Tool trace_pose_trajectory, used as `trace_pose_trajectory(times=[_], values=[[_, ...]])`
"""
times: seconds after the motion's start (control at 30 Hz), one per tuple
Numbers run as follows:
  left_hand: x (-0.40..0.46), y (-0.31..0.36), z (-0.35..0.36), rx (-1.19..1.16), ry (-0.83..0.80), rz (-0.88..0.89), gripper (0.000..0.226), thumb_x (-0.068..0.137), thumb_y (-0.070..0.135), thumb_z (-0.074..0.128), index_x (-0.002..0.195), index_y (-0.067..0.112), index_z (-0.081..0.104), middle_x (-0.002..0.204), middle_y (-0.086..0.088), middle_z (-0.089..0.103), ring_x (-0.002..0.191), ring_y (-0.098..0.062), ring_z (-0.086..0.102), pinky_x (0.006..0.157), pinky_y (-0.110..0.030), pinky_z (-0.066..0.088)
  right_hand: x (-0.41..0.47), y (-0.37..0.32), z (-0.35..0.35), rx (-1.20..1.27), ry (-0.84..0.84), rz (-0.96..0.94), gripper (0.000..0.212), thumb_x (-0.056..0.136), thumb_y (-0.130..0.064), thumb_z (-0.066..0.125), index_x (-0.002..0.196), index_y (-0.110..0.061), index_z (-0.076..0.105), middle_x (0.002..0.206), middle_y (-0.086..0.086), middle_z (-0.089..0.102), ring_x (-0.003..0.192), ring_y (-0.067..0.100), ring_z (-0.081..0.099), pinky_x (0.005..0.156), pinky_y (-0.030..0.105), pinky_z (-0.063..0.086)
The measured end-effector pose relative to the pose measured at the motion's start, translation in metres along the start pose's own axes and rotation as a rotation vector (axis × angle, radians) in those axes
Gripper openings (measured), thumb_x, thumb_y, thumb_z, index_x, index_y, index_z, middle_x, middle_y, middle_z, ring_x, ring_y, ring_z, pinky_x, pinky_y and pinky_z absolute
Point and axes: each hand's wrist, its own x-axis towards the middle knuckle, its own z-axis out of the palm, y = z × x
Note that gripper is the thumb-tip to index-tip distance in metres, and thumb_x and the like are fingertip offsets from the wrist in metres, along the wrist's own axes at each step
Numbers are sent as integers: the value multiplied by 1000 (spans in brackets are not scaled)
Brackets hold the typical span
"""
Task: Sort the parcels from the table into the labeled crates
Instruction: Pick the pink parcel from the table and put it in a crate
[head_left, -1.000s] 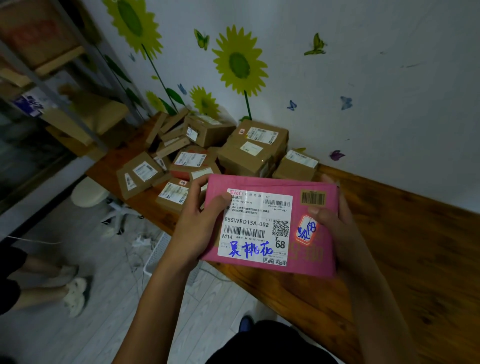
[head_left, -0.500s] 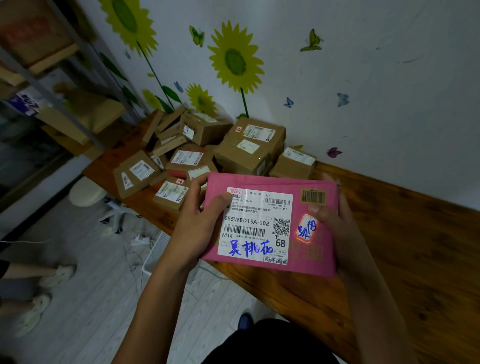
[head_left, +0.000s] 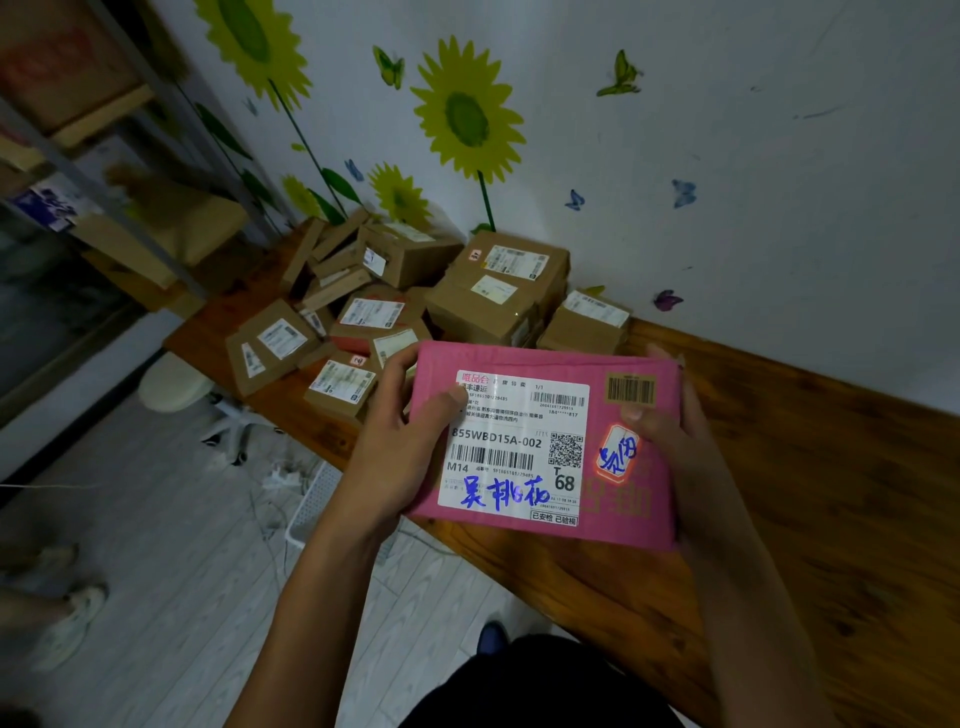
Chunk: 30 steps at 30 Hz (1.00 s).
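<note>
Nearest the camera, the flat pink cardboard parcel (head_left: 545, 447) with a white shipping label is held up in both hands above the front edge of the brown wooden table (head_left: 779, 493), label face towards the head. The left hand (head_left: 395, 447) clasps its 9 o'clock edge, thumb curled over onto the label corner and fingers wrapped behind. The right hand (head_left: 675, 447) takes the 3 o'clock edge the same way, thumb pressing beside the small red-bordered sticker, fingers tucked round the back.

The parcel looks light: it sits level in a thumb-and-finger pinch at each side with no sag or bowing. Its face is slightly creased, so the card is probably thin and would dent under a hard squeeze. The printed label is likely slicker than the matt pink card, so the bare card edges give the better hold. For carrying one-handed, a grip across a short side, fingers under and thumb on top, should serve.

Farther off, towards 11 o'clock, the heap of brown cardboard boxes (head_left: 415, 306) with white labels lies on the far end of the table against the white wall with sunflower stickers (head_left: 727, 156). No labelled crate can be made out for certain.
</note>
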Motion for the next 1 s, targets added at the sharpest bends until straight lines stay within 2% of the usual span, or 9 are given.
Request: trace_pose_trajectory(times=[0.2,0.4,0.6,0.7,0.83,0.93,1.0], values=[[-1,0,2,11,-14,-2,44,96,20,61,133,39,44,119,-10,66,78,-28,75,59,-30,58,0,-2,-2,14,-5,-4,52,80,-24,64,120,-52,49,102,-7,76,90,23,76,62,34,62],[-3,0,3,29,-27,-3,45,97,19,60,131,44,43,118,-11,67,78,-28,75,60,-31,58,-2,-1,-2,17,3,0,58,78,-26,77,121,-53,51,109,-4,75,92,25,76,65,39,63],[-6,-2,4,59,-31,-10,48,98,22,59,135,45,39,115,-8,69,77,-27,76,60,-30,59,-4,-1,-3,22,5,3,63,74,-33,73,128,-51,48,105,-6,76,92,25,76,63,37,61],[-7,-4,4,63,-27,-23,47,98,22,59,131,48,39,112,-8,70,78,-28,76,61,-32,59,-5,0,-3,10,4,7,61,75,-31,76,125,-53,48,105,-7,76,92,25,76,65,38,62],[-7,-7,3,53,-22,-29,49,98,21,60,134,46,39,112,-8,71,80,-30,76,63,-35,60,-5,1,-4,19,0,7,56,73,-32,68,123,-51,49,103,-5,76,91,26,76,67,40,63],[-7,-8,2,56,-20,-33,51,97,22,60,137,45,38,113,-8,71,81,-31,76,64,-37,60,-6,2,-3,29,2,16,62,76,-29,78,126,-49,50,105,-3,77,90,25,76,65,38,62],[-8,-9,1,55,-21,-31,53,97,22,60,141,41,38,114,-9,71,82,-32,76,66,-40,61,-7,3,-4,16,7,15,57,78,-27,76,123,-51,51,105,-3,76,90,25,76,65,39,62]])
